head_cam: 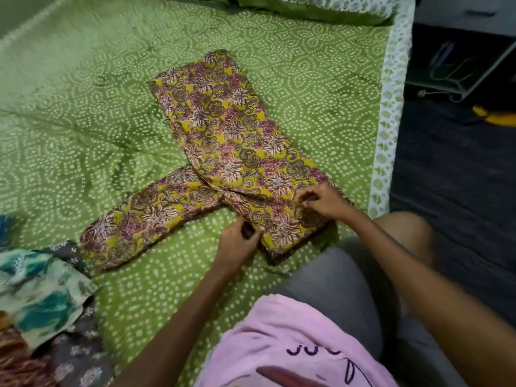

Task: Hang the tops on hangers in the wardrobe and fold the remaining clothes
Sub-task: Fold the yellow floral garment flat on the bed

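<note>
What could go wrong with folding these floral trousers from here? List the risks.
1. Both hands, left hand and right hand, pinch the floral trousers only at the waist end, so the splayed legs may fold unevenly or crease.
2. The waist lies near the bed edge; a tug could slide the cloth off.
3. The lower leg ends beside the clothes pile and may snag or mix with it.

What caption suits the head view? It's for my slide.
Both hands, left and right, pinch the waist of floral trousers spread on a green bedsheet.
</note>
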{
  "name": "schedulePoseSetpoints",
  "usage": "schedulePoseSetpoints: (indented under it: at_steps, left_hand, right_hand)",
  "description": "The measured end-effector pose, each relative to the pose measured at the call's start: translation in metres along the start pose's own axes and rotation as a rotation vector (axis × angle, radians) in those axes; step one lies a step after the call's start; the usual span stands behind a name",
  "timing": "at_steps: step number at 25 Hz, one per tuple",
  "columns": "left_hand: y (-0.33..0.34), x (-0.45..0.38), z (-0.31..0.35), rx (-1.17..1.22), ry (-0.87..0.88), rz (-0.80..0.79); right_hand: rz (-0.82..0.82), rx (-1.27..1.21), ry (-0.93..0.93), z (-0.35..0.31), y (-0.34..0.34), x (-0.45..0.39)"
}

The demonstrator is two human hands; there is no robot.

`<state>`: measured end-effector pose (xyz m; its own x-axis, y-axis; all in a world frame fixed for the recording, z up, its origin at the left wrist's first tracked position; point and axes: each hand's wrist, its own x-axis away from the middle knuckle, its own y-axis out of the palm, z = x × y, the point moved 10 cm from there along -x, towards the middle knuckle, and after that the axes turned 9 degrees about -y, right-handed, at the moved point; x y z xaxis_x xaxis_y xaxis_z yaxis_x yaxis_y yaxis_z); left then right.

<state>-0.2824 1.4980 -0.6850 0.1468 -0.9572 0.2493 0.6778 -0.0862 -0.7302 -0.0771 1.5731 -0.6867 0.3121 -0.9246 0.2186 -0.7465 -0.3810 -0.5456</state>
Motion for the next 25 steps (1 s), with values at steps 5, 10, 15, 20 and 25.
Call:
schedulePoseSetpoints:
  at_steps: [5,10,15,20,25]
  left_hand:
    - [0.012,0.017,-0.001,0.007,-0.293,0.047]
    - [0.034,0.030,-0.018,0.394,-0.409,0.020]
    - [0.060,0.042,-0.037,0.374,-0.524,-0.239]
    - [-0.019,0.007,0.042,-0.279,-0.115,0.106]
    - [0.015,-0.068,0.066,-0.181,0.073,0.019]
  right_hand:
    - [-0.175,0.663,-0.083,0.026,-0.048,0.023]
    - [-0.045,0.477,-0.098,0.020,-0.067,0.025]
    - [-0.138,0.488,0.140,0.039,-0.064,0.024]
    - [0.098,0.669,-0.005,-0.041,-0.030,-0.014]
    - [-0.168,0.532,-0.179,-0.032,0.082,-0.037]
